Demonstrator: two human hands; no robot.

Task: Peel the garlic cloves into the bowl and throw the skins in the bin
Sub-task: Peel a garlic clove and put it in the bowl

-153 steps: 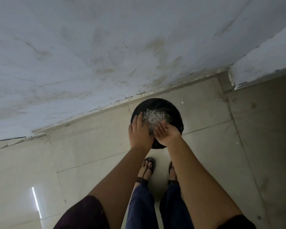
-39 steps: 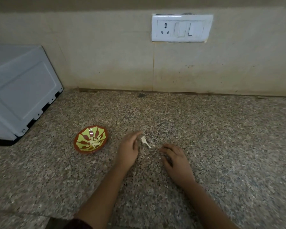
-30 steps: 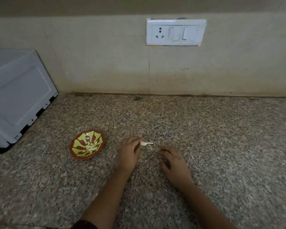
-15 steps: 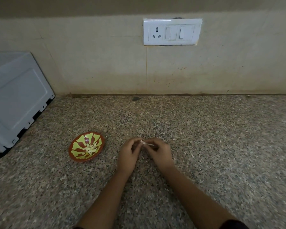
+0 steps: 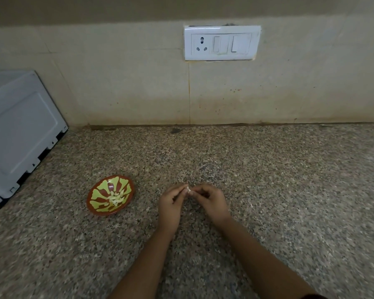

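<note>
Both hands met over table [image 5: 268,190]: left hand [image 5: 171,203] and right hand [image 5: 209,201] pinched garlic clove [image 5: 188,190] between fingertips. Bowl [image 5: 91,203] lay left, holding peeled cloves. Best: nick skin, strip gently, keep flakes gathered.

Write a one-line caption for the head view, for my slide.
Left hand and right hand pinch a garlic piece over the counter, beside a patterned bowl of peeled cloves.
</note>
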